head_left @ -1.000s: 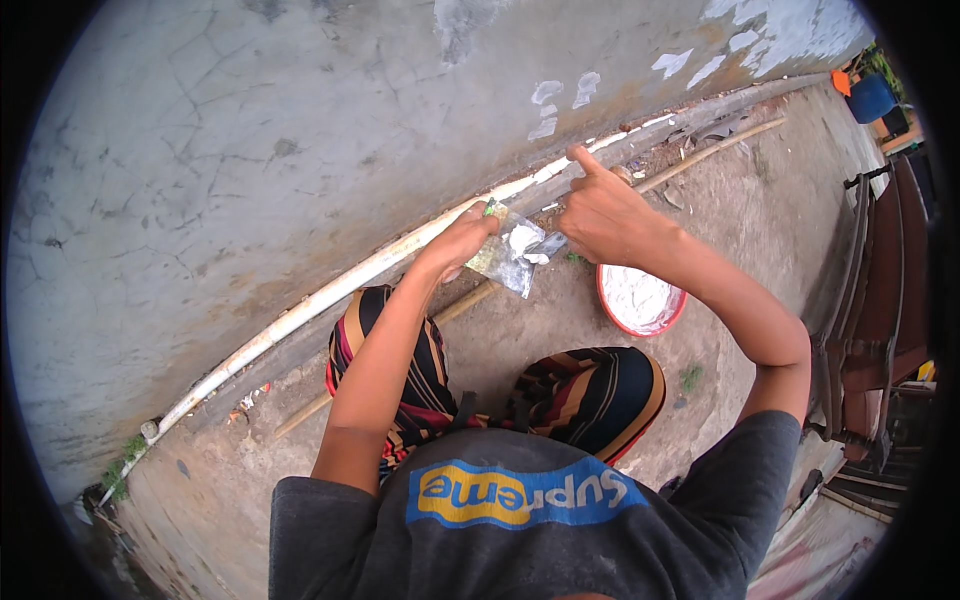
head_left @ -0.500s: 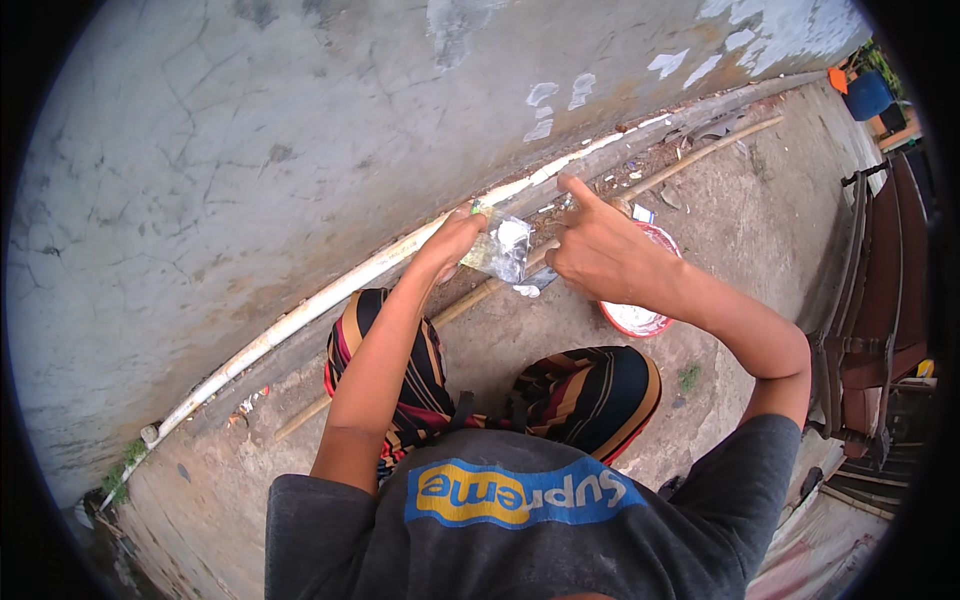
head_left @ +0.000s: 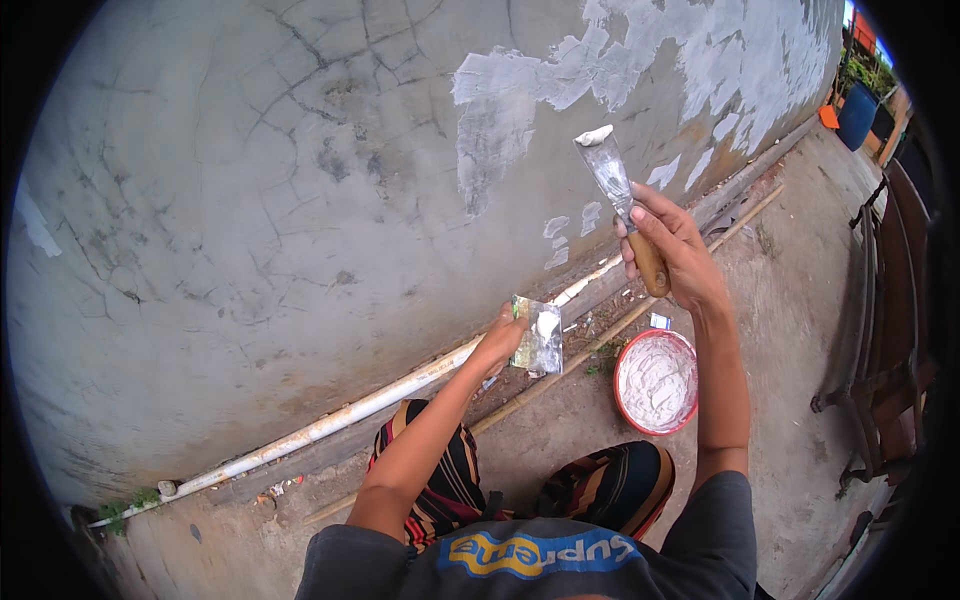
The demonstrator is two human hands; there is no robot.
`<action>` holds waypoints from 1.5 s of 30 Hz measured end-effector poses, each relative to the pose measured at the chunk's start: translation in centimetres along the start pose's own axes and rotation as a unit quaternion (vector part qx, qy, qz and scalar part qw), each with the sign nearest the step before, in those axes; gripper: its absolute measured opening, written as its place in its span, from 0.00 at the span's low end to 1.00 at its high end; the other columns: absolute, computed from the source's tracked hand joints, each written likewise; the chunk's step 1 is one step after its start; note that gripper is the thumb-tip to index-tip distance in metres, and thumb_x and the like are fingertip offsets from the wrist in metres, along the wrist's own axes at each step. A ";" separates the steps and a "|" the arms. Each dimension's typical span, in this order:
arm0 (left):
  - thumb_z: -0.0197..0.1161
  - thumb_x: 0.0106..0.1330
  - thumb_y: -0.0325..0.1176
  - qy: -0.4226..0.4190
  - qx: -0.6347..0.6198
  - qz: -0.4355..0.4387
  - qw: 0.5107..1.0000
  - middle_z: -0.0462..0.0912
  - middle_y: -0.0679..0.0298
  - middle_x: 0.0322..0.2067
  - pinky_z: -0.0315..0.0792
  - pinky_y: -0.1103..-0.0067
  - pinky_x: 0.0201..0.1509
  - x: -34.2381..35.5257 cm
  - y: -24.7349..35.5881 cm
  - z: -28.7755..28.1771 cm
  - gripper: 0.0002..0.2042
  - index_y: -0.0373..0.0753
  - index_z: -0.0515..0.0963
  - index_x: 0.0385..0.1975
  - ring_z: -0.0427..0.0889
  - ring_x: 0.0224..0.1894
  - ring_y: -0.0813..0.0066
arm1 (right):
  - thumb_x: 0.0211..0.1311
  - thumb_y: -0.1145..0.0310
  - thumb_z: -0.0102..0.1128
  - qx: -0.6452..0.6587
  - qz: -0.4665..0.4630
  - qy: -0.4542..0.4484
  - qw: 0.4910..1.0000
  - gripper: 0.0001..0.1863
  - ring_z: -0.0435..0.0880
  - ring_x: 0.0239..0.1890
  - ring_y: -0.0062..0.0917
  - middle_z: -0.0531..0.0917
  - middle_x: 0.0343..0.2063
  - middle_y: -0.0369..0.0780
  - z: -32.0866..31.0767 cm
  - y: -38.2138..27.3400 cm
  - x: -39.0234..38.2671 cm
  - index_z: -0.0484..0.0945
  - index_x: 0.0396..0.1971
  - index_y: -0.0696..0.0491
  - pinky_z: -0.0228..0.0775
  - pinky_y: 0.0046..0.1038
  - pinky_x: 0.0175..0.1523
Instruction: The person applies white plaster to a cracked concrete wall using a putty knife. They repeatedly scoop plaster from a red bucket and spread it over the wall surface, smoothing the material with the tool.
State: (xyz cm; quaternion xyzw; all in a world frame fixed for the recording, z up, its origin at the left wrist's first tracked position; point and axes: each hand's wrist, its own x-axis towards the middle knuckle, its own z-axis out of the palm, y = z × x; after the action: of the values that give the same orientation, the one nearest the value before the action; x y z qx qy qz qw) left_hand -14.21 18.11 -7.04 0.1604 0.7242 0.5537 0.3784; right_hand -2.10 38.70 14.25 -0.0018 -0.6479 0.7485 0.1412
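Weathered grey plaster wall [head_left: 250, 210], cracked, with irregular white skim patches [head_left: 720, 60] toward the upper right, above a worn concrete floor [head_left: 785, 350]. Item: putty knife [head_left: 612, 180], flat metal blade, rounded brown wooden handle; raised before the wall, blade upward and tilted left, thick white paste [head_left: 595, 135] along its tip. Held in your right hand [head_left: 668, 245], thumb and fingers pinching it around the top of the handle, the handle's butt projecting below. Item: flat rectangular greyish plate [head_left: 542, 358], smeared, white paste on its face; lower and to the left of the knife. Held in your left hand [head_left: 498, 340], fingers closed on its left edge; you cannot tell how those behind it are set. Item: round red bowl [head_left: 617, 395] of white paste, on the floor beside your right forearm. Near its upper rim: small blue-and-white box [head_left: 660, 321]. Along the wall's foot: long white pipe [head_left: 350, 412]; outward of it, slender pale brown pole [head_left: 750, 214]. Far right: dark brown furniture [head_left: 890, 390]. Beyond, upper right: blue barrel [head_left: 857, 115], small orange object [head_left: 828, 116] beside it.
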 end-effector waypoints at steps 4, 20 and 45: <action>0.48 0.67 0.38 -0.078 0.193 0.008 0.978 0.53 0.39 0.68 0.51 0.74 0.72 0.1 2.1 2.4 0.34 0.24 0.47 0.68 0.54 0.71 0.54 | 0.71 0.66 0.51 0.104 -0.065 0.059 0.991 0.25 0.76 0.27 0.16 0.78 0.33 0.37 3.7 1.1 2.5 0.64 0.65 0.55 0.73 0.18 0.27; 0.50 0.61 0.33 -0.118 -0.210 -0.070 0.968 0.72 0.59 0.47 0.71 0.75 0.51 4.6 -1.0 7.9 0.23 0.41 0.64 0.59 0.75 0.49 0.70 | 0.72 0.70 0.47 0.063 -0.240 0.109 0.963 0.24 0.73 0.24 0.14 0.75 0.33 0.36 10.7 2.9 7.8 0.63 0.67 0.53 0.68 0.17 0.22; 0.52 0.67 0.46 -0.181 -0.234 -0.089 0.951 0.73 0.57 0.54 0.66 0.72 0.60 6.3 -2.4 6.2 0.26 0.36 0.63 0.59 0.73 0.56 0.69 | 0.58 0.85 0.54 -0.354 -0.443 0.286 0.773 0.31 0.70 0.22 0.22 0.72 0.29 0.38 16.1 7.1 12.8 0.69 0.64 0.51 0.64 0.22 0.27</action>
State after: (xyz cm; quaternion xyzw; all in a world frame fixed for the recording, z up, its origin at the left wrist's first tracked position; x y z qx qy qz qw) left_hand -13.42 25.64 -12.21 0.1002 0.5052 0.6331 0.5779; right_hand -18.85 24.97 12.22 0.0216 -0.7259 0.2864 0.6250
